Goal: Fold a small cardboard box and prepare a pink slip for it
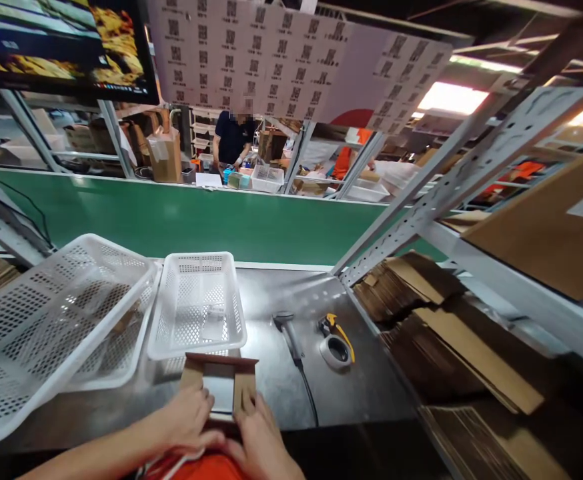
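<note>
Head: box (244, 385), QR-code sheet (281, 61)

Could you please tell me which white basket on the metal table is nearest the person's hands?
It's the rightmost basket, just beyond the handheld box; the large tilted basket and lower basket beneath it are farther left.

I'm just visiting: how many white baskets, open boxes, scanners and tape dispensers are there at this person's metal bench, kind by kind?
White baskets with rims showing: 3
Open cardboard box, touched by left hand and right hand: 1
Handheld scanner: 1
Tape dispenser: 1
Total: 6
</note>
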The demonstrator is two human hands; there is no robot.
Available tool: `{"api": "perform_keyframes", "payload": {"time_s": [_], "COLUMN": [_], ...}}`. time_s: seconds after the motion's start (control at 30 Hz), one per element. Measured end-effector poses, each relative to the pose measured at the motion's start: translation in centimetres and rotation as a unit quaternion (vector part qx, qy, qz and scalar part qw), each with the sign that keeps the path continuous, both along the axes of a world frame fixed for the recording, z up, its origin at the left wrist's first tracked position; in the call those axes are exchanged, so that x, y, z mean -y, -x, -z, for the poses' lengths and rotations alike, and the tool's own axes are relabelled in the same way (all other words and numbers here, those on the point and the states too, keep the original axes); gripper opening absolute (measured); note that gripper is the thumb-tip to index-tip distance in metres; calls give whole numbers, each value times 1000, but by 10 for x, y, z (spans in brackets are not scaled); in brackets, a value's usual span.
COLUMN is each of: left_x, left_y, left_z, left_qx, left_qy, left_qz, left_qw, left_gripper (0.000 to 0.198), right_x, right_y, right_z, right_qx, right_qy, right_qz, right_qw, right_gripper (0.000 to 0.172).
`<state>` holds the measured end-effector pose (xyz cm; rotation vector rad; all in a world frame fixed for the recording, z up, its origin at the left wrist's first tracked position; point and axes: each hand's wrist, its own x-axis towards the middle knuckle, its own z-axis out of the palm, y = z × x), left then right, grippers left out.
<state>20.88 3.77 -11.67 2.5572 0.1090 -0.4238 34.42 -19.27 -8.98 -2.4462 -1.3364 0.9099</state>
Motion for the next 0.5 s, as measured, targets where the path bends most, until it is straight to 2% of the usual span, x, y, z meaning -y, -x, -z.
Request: {"api": "perform_keyframes", "payload": {"time_s": [0.03, 0.07, 0.1, 0.17, 0.23, 0.3, 0.33, 0.4, 0.47, 0.5], "left_x": [-2, -5, -10, -20, -27, -29, -28, -23, -15, -11], "left_y": [-6, -11, -16, -24, -26, -18, -9, 17, 45, 56], "left_z": [3, 5, 8, 16, 30, 56, 73, 111, 143, 153], "left_qx": [5, 26, 55, 109, 137, 135, 140, 185, 229, 243], "left_qy": [-6, -10, -15, -34, -73, -105, -110, -109, -144, -164], "left_qz": [6, 6, 4, -14, -64, -105, -112, -111, -116, -124], "left_qw": [1000, 1000, 998, 993, 986, 980, 978, 970, 956, 948], "left_gripper": [82, 76, 69, 70, 92, 104, 95, 63, 59, 62], "right_x": [-4, -7, -8, -11, -15, -15, -10, 13, 53, 75], "right_y": [-10, -20, -26, -30, -24, -24, -33, -74, -144, -185], "right_z": [-5, -2, 8, 44, 84, 113, 120, 118, 101, 91], "right_qx": [2, 2, -2, -19, -19, -6, 4, 41, 115, 159], "right_qy": [-18, -47, -88, -197, -307, -358, -364, -355, -323, -301], "right_qz": [-13, -13, 1, 105, 266, 346, 364, 401, 465, 490], "right_qw": [1000, 999, 996, 975, 913, 867, 857, 844, 816, 803], "right_gripper": [55, 42, 38, 29, 38, 41, 39, 52, 74, 81]}}
